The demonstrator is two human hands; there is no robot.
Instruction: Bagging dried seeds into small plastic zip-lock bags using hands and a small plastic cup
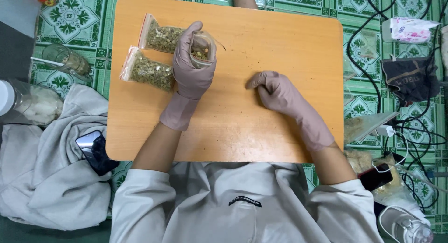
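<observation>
The gloved left hand (192,68), in the upper left-centre of the frame, is wrapped closed around a small clear plastic zip bag of dried greenish-brown bits (203,49), held upright above the orange rounded wooden tabletop (280,47) with its mouth open (a level, gentle grip would likely keep the contents from spilling). The gloved right hand (275,91) rests at centre on the tabletop, fingers loosely curled and holding nothing. Two filled clear zip bags with red seal strips (154,56) lie just left of the held bag, close enough to be knocked, while a dark phone (93,149) sits at the lower left table edge.
</observation>
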